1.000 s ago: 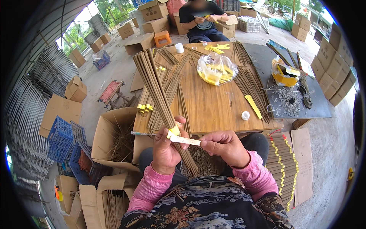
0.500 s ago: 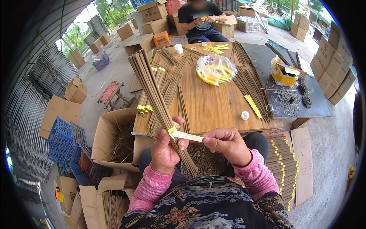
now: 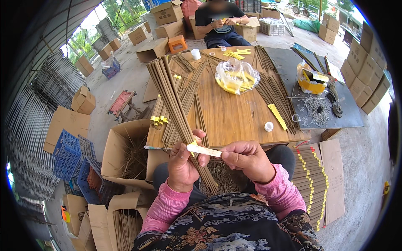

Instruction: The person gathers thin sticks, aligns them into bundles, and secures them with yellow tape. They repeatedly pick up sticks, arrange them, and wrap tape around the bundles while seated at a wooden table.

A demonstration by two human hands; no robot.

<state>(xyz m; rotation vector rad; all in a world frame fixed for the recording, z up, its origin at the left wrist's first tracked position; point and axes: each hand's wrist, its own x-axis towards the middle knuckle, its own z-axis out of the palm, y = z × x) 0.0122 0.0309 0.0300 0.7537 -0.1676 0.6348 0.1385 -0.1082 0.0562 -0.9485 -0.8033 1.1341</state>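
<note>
A slanting bundle of long brown incense sticks (image 3: 175, 102) is gripped in my left hand (image 3: 182, 170), its top leaning far left and its lower end above my lap. Around the bundle, just by my left thumb, runs a yellow paper strip (image 3: 205, 151) with its pale side showing. My right hand (image 3: 250, 158) pinches the free end of that strip between thumb and fingers, pulled out to the right. On the table's left side lie loose incense sticks (image 3: 184, 115) and small yellow-banded bundles (image 3: 159, 121).
The wooden table (image 3: 228, 121) bears a plastic bag of yellow strips (image 3: 237, 77), white round tubs (image 3: 268, 126) and more sticks. Left of me stands a carton of stick scraps (image 3: 130, 157); at right lie banded bundles (image 3: 310, 180) on cardboard. Another person (image 3: 226, 25) sits opposite.
The bundle's top has shifted slightly to the right. The strip's near end now lies flatter across the sticks, showing more of its pale side, while both hands stay nearly in place.
</note>
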